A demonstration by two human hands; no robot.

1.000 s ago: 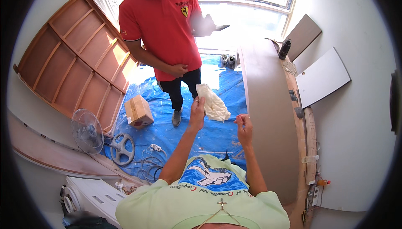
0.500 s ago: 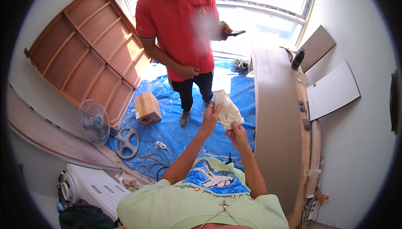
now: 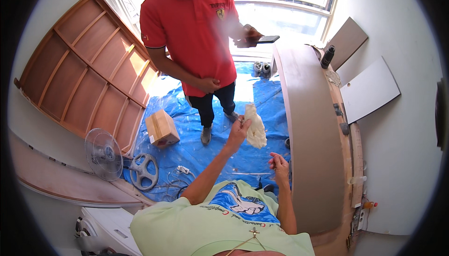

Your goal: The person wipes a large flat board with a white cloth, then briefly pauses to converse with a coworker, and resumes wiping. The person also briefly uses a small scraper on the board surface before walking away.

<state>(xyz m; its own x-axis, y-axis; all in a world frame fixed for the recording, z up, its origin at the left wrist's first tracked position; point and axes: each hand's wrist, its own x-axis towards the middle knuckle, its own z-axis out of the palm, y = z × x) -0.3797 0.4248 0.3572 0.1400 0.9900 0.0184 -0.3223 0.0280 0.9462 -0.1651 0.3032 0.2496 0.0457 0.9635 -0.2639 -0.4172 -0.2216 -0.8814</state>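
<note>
My left hand (image 3: 237, 132) is shut on a crumpled cream cloth (image 3: 256, 129), which hangs from it over the blue sheet (image 3: 257, 162) on the floor. My right hand (image 3: 279, 164) is below and right of the cloth, apart from it, with fingers curled; whatever they may hold is too small to make out. It is beside the long taupe panel (image 3: 314, 162). A person in a red polo (image 3: 187, 36) stands facing me, a dark phone (image 3: 267, 39) in one hand and the other hand at the waist.
A wooden grid frame (image 3: 79, 69) leans at left, near a cardboard box (image 3: 161, 128), a fan (image 3: 105, 153) and cables (image 3: 182, 176). At right are a dark bottle (image 3: 327, 57), a white board (image 3: 367, 90) and narrow planks. Shoes (image 3: 262, 69) sit by the bright window.
The cloth rose between both my hands half a second ago; now only my left holds it, more upright, and my right has let go and moved down-right. The person's phone hand has shifted.
</note>
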